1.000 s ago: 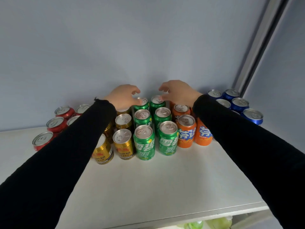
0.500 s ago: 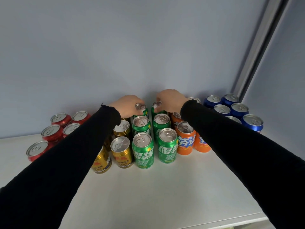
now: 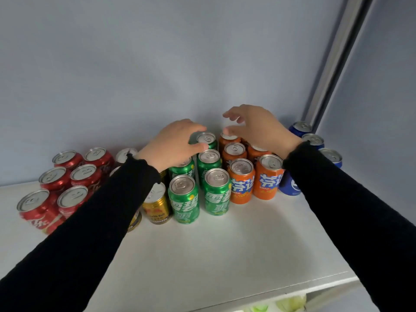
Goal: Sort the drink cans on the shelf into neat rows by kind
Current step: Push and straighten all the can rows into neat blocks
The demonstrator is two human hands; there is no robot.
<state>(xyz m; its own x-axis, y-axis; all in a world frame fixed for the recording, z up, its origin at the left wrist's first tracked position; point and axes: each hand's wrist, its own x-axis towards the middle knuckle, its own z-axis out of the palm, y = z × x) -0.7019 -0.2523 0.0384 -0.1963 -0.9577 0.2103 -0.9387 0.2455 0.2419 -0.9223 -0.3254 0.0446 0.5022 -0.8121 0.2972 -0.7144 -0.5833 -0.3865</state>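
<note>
- Reaching over the back of the can block, both hands work at the rearmost cans on the white shelf (image 3: 225, 255).
- Left hand (image 3: 171, 145): fingers curl around the rim of the rearmost green can (image 3: 206, 140); thumb and fingertips appear to touch it, so the hand grips this can.
- Right hand (image 3: 258, 129): fingers are spread and loosely curled above the rearmost orange can (image 3: 228, 138); the thumb tip sits at its rim, but no closed grasp is visible. Treat it as apart and holding nothing.
- Change from half a second ago: both hands were pressed down on the two rear green cans; the right hand has since lifted and shifted to the orange column, and the left has moved to the right-hand green column.
- Meaning for the task: the green rear cans appear seated, and attention is passing to the alignment of the rear ends of the rows.
- Layout now: red cans (image 3: 67, 176) at left in two columns, gold cans (image 3: 156, 206) partly hidden under the left sleeve, green cans (image 3: 184, 199) in two columns at centre, orange cans (image 3: 242, 181) just beside them, blue cans (image 3: 313, 140) at right near the corner post (image 3: 333, 64).
- Judgement: sorting by kind looks nearly complete; only the squaring of rows remains.
- Risk: closely packed cans may tip if nudged sideways.
</note>
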